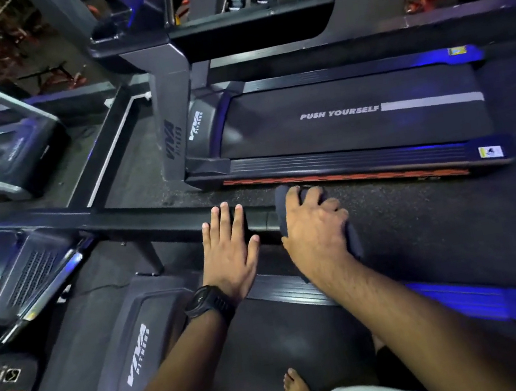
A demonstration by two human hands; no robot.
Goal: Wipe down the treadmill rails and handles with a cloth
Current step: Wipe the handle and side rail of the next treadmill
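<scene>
Dim gym floor | our right hand (315, 232) clenched dark folded cloth (285, 204) at the long black handrail (152, 220) end | our left hand (230, 253) lay flat, fingers released, beside it | rail ran leftward.

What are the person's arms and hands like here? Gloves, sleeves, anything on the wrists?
Both hands are bare, with no gloves or rings that I can make out. The left hand has a chunky black wristwatch with a black strap at the wrist. The right hand has nothing on its wrist. Both forearms are uncovered as far as the picture shows, so no sleeves are in view.
</scene>
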